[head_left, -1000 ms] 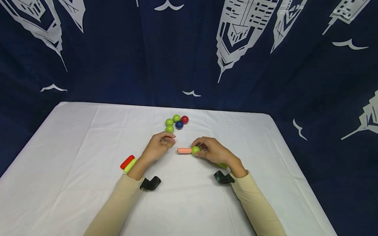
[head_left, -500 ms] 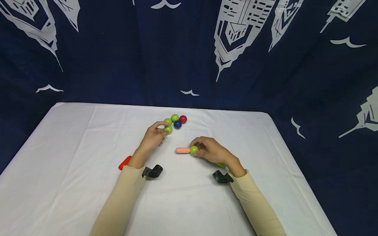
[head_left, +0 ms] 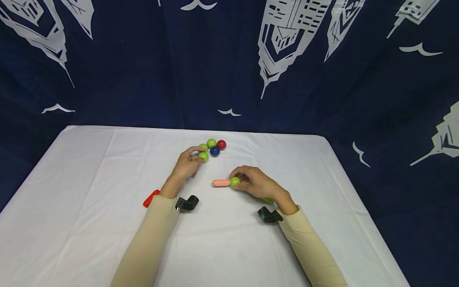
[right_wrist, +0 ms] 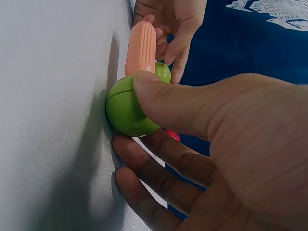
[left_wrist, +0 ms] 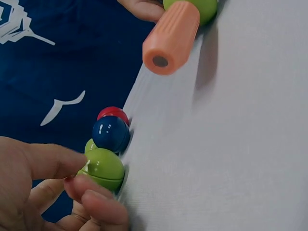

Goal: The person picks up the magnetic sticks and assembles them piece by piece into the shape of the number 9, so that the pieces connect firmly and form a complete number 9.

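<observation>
In the head view my left hand [head_left: 187, 163] pinches the nearest green ball [head_left: 203, 157] of a small cluster, index finger on its far side and thumb nearer me. Its thumb and fingertips overlap that ball's upper part in the left wrist view. My right hand [head_left: 252, 181] holds another green ball [right_wrist: 126, 107] between thumb and fingers, low over the cloth. From this ball an orange ribbed stick [head_left: 221, 183] points left, end against the ball; a grey disc shows in the stick's free end in the left wrist view.
Behind the left fingertips sit two more green balls [head_left: 211, 143], a blue ball [head_left: 214, 151] and a red ball [head_left: 221, 144]. A red stick [head_left: 151, 198] lies beside the left forearm. A green stick [head_left: 268, 200] peeks out under the right wrist. White cloth [head_left: 222, 247] covers the table.
My left hand has moved forward and slightly left to the nearest green ball of the cluster. Its forearm now covers the yellow-green stick beside the red one. The right hand keeps its place.
</observation>
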`<state>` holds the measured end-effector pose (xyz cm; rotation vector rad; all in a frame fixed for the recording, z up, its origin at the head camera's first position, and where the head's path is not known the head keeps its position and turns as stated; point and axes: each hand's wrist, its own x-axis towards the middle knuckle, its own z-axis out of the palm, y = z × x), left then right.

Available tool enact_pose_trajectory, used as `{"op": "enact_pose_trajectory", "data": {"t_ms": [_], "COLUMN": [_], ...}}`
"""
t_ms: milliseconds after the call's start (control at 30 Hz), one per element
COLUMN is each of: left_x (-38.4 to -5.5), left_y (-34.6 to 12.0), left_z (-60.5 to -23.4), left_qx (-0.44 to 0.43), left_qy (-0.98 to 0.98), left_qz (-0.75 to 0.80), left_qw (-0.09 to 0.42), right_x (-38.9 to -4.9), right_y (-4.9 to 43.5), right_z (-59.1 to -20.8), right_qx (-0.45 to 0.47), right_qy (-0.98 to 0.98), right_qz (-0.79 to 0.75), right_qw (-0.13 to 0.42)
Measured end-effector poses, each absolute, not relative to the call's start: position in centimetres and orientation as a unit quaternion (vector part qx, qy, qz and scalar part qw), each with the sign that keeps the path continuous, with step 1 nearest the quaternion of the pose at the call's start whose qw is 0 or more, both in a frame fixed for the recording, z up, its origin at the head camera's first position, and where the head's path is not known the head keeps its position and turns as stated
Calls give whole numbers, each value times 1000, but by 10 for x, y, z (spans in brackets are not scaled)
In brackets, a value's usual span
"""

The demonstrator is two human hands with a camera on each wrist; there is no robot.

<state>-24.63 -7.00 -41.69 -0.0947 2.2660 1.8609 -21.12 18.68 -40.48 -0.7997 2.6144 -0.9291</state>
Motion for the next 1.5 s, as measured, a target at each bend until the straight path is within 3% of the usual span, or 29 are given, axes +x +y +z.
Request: {"op": "enact_pose_trajectory", "data": {"t_ms": [233, 767, 1500], "left_x": [-248, -233, -201], "left_y": [-70, -65, -77], "left_z": [-416, -419, -406], "left_qx": [-31, 14, 77], "left_qy": [786, 861, 900], "left_qz": [606, 504, 423], "left_qw": [116, 62, 77], "right_x": [-211, -210, -211], "right_y": [187, 186, 185], "right_z": [-404, -401, -404], "right_qx": [-273, -276, -276], "right_qy": [898, 900, 907], "right_qz": [-321, -319, -304], "right_qw": [127, 113, 92]}}
